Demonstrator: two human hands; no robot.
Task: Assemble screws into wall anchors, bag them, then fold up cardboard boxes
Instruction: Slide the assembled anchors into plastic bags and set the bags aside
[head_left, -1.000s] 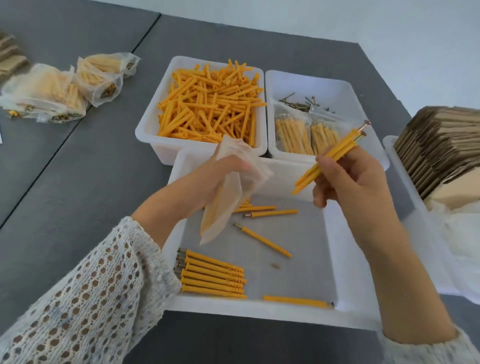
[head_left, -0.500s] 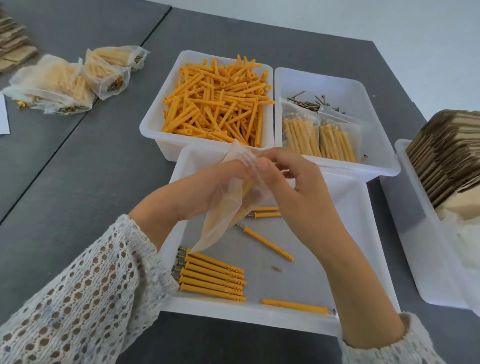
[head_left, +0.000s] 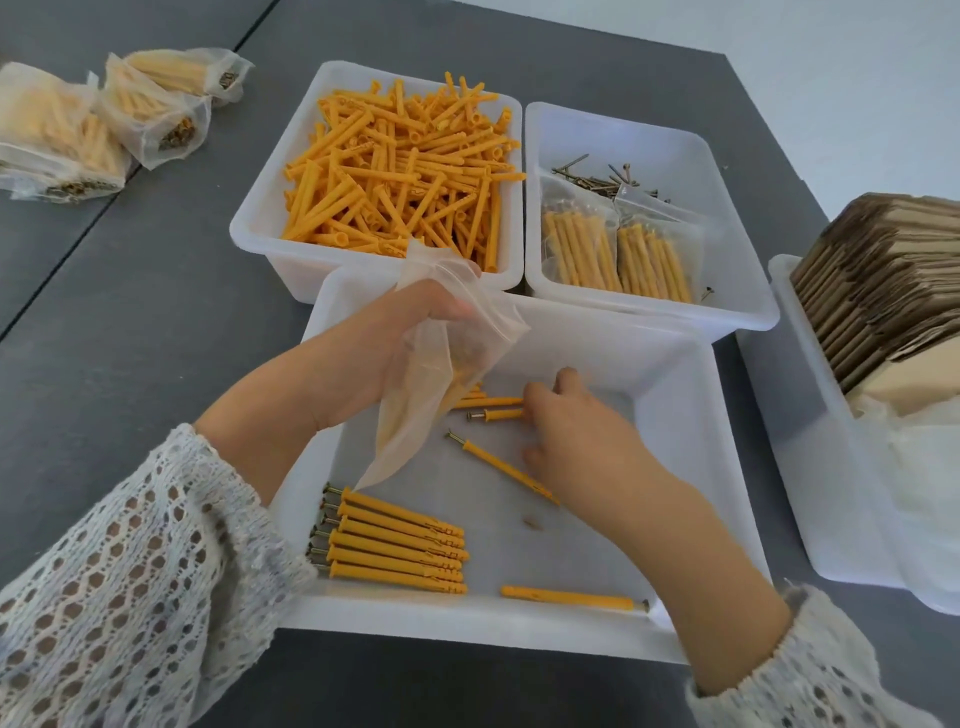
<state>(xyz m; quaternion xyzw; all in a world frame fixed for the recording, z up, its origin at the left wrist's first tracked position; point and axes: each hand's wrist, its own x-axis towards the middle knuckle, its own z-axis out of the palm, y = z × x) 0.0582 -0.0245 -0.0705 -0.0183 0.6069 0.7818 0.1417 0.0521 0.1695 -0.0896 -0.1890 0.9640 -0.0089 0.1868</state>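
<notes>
My left hand (head_left: 379, 343) grips a clear plastic bag (head_left: 431, 384) by its mouth above the near white tray (head_left: 696, 415); orange anchors show faintly inside it. Down in the tray, my right hand (head_left: 576, 431) has its fingertips on two loose assembled anchors (head_left: 493, 408) just right of the bag. Another assembled anchor (head_left: 498, 465) lies slanted under that hand. A neat row of several assembled anchors (head_left: 395, 545) lies at the tray's front left, and a single one (head_left: 571, 598) lies along the front wall.
Behind stand a bin of loose orange anchors (head_left: 395, 166) and a bin (head_left: 737, 270) holding screws (head_left: 602, 179) and two filled bags (head_left: 618, 254). Filled bags (head_left: 104, 124) lie far left. A stack of flat cardboard boxes (head_left: 883, 280) sits in a tray at right.
My right hand, which held a bundle of anchors up, brought it to the bag's mouth, then dropped down into the tray onto the loose anchors. The bag now holds anchors.
</notes>
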